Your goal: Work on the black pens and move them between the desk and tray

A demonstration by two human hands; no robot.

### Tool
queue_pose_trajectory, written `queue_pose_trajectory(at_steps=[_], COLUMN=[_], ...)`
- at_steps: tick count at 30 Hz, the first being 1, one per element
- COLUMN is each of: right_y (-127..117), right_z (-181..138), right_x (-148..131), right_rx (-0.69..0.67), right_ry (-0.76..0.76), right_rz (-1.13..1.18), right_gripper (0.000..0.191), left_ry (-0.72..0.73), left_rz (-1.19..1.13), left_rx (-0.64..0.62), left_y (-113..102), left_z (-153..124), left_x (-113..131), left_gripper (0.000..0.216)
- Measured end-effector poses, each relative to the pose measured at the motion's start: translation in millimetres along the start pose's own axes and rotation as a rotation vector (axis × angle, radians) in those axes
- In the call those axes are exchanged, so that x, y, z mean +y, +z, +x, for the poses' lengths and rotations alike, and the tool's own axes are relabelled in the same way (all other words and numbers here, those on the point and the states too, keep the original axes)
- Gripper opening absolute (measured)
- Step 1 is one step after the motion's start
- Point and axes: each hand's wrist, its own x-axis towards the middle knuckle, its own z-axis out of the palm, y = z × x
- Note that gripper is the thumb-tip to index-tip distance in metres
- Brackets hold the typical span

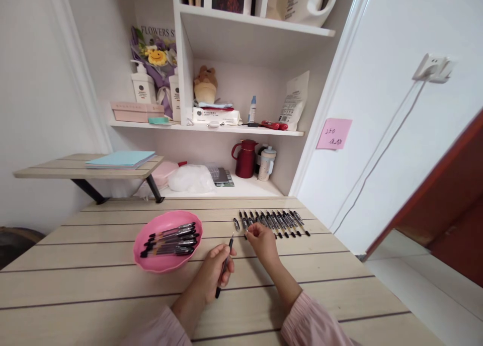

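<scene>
My left hand (220,268) is closed around a black gel pen (226,263). The pen's cap is off and its bare point is tilted up and away from me. My right hand (263,240) is pinched just right of the pen's point, apart from it; a tiny pale bit shows at the fingertips, too small to name. A black pen cap (236,224) lies on the table beyond the pen's point. Beyond my right hand, several pens (281,220) lie side by side in a row. On the left, a pink bowl (140,258) holds several more black pens (171,240).
The slatted wooden table (113,295) reaches back to a white shelf unit (241,130). A small raised stand (49,167) with a blue pad of paper (123,158) is at the back left. A red jug (245,160) and a cup (266,164) stand on the lowest shelf.
</scene>
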Motion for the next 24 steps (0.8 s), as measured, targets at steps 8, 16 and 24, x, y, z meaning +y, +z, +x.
queue_pose_trajectory(at_steps=[8, 16, 24], right_y=[6, 10, -11], right_z=[5, 5, 17], right_x=[-9, -18, -13], right_rx=[-0.094, -0.168, -0.057], right_ry=[-0.148, -0.208, -0.127], right_rz=[-0.431, -0.714, -0.775], right_gripper=[0.020, 0.024, 0.020], left_ry=[-0.007, -0.013, -0.013], left_rz=[-0.008, -0.030, -0.061], left_rx=[0.004, 0.030, 0.036], left_y=[1, 2, 0], left_z=[-1, -1, 0], left_x=[2, 1, 1], left_gripper=[0.031, 0.033, 0.032])
